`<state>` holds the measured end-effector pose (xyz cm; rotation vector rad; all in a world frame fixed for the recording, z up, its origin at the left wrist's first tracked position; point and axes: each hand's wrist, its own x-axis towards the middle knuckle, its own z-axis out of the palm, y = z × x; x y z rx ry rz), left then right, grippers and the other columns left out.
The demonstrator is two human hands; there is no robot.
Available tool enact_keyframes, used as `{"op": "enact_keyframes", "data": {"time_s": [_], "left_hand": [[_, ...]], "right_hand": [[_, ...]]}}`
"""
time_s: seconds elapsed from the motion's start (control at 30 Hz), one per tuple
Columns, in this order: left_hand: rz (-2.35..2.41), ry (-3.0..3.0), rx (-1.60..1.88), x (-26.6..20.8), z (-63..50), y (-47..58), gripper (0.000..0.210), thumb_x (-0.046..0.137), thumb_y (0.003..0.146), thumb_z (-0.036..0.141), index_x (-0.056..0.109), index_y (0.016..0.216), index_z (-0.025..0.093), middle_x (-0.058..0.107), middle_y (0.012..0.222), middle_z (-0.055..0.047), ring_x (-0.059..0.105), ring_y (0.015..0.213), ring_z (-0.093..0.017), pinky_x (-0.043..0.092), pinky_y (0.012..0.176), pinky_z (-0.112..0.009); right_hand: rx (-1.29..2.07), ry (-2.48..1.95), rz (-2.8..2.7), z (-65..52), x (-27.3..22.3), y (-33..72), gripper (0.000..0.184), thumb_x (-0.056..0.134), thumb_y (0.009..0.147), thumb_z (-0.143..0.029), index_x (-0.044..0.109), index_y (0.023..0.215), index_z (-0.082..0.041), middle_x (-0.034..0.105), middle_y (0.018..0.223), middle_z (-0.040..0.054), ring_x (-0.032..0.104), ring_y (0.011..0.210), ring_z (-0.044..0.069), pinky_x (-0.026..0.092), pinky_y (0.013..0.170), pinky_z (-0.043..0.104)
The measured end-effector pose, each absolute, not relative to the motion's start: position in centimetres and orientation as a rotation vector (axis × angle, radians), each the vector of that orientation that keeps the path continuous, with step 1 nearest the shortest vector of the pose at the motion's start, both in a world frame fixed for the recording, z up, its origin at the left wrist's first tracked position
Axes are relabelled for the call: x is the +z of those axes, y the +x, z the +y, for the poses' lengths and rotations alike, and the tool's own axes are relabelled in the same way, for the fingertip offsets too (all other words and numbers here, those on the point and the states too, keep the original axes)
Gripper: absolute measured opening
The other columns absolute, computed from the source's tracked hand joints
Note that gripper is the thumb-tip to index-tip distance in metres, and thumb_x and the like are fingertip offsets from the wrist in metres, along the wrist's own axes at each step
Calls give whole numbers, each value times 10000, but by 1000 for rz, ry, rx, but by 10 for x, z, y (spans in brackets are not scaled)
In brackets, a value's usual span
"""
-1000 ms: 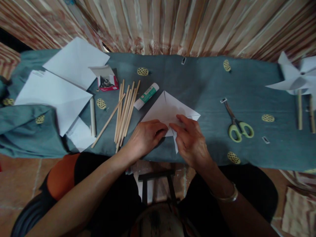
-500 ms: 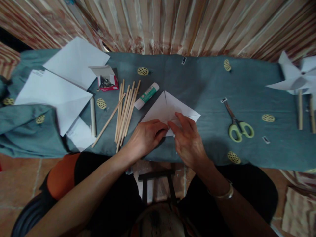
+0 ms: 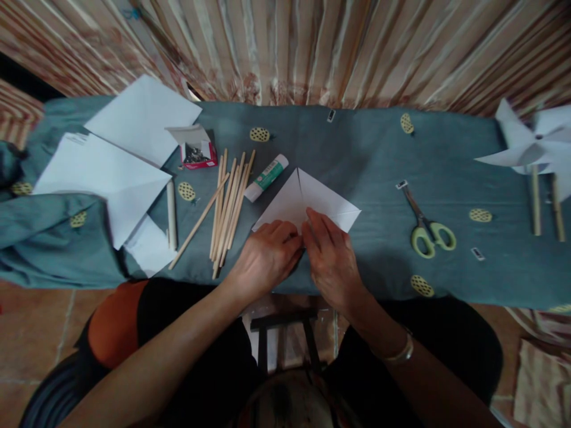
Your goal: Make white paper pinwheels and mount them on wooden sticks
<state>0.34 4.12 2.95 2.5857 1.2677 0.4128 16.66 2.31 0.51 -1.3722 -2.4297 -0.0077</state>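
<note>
Your left hand and right hand meet on paper, likely steadying it; grip clamped or not, can't tell

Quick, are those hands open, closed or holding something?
Left hand: fingers curled at the white paper; any grip is hidden.
Right hand: fingers extended over the paper; whether it pinches cannot be told.

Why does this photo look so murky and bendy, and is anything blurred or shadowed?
Head view: dim overall, so the black clothing loses most detail; same head view: the curtain pleats fan outward, perhaps from a wide lens; head view again: soft shadow darkens the cloth between left hand and right hand, and softness leaves the glue stick print unreadable.
</note>
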Motion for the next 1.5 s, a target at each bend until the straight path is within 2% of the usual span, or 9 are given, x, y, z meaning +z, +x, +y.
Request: {"op": "enact_keyframes", "data": {"time_s": [0.37, 0.47, 0.67, 0.77, 0.87, 1.0, 1.17, 1.37, 1.5], "left_hand": [[1245, 2629, 423, 28, 40, 3, 200, 502, 950, 214, 685, 947, 136, 661, 911, -74, 617, 832, -211, 511, 724, -349], [1238, 2641, 395, 29, 40, 3, 170, 532, 935, 206, 685, 949, 134, 663, 921, -76, 616, 839, -216, 512, 727, -348], [1224, 2692, 356, 33, 40, 2, 183, 507, 943, 190, 684, 948, 141, 663, 918, -80, 603, 822, -210, 501, 724, -350], [1201, 2718, 361, 32, 40, 2, 173, 514, 936, 181, 683, 938, 143, 665, 911, -75, 603, 810, -209, 499, 716, -347], [1156, 2742, 394, 31, 39, 1, 168, 518, 936, 184, 680, 950, 142, 670, 928, -79, 608, 828, -208, 507, 727, -346], [1112, 2782, 418, 32, 38, 0, 193, 487, 948, 174, 677, 957, 143, 679, 975, -86, 611, 858, -197, 515, 763, -346], [1107, 2824, 480, 30, 47, -2, 201, 488, 936, 145, 686, 970, 142, 684, 1092, -111, 600, 982, -233, 519, 802, -377], [1108, 2808, 515, 30, 54, 5, 252, 519, 892, 99, 672, 1079, 171, 622, 1279, -121, 544, 1161, -271, 472, 946, -464], [990, 2772, 613, 35, 40, 17, 287, 575, 905, 225, 615, 1172, 127, 616, 1261, -153, 536, 1158, -280, 453, 964, -464]], "right_hand": [[241, -1485, -2245, 35, 9, 190, 492, 366, 909, -87, 491, 1380, -152, 451, 1473, 165, 408, 1367, 309, 393, 1075, 524], [243, -1617, -2151, 52, 12, 203, 488, 372, 943, -170, 444, 1418, -89, 477, 1446, 206, 405, 1379, 314, 379, 1100, 521], [290, -1661, -2058, 73, 21, 218, 436, 468, 928, -303, 602, 1260, -54, 650, 1243, 212, 607, 1153, 318, 468, 1018, 497], [460, -1728, -1906, 76, 24, 226, 389, 549, 874, -332, 666, 1178, -120, 726, 1065, 138, 690, 874, 257, 548, 858, 442], [705, -1762, -1732, 76, 23, 237, 357, 615, 821, -365, 698, 1113, -179, 738, 884, 60, 668, 707, 200, 553, 717, 370], [988, -1726, -1497, 72, 18, 252, 327, 700, 720, -353, 723, 998, -181, 709, 741, 18, 635, 630, 166, 527, 644, 324], [1223, -1641, -1312, 56, 22, 266, 344, 767, 646, -365, 711, 936, -188, 711, 698, 4, 646, 626, 156, 517, 597, 291], [1152, -1657, -1292, 34, 22, 272, 390, 776, 657, -402, 681, 972, -193, 718, 677, 0, 659, 606, 161, 527, 591, 295], [1005, -1745, -1378, 30, 23, 274, 390, 748, 702, -404, 669, 1017, -190, 730, 703, 13, 668, 615, 177, 532, 609, 314]]}}
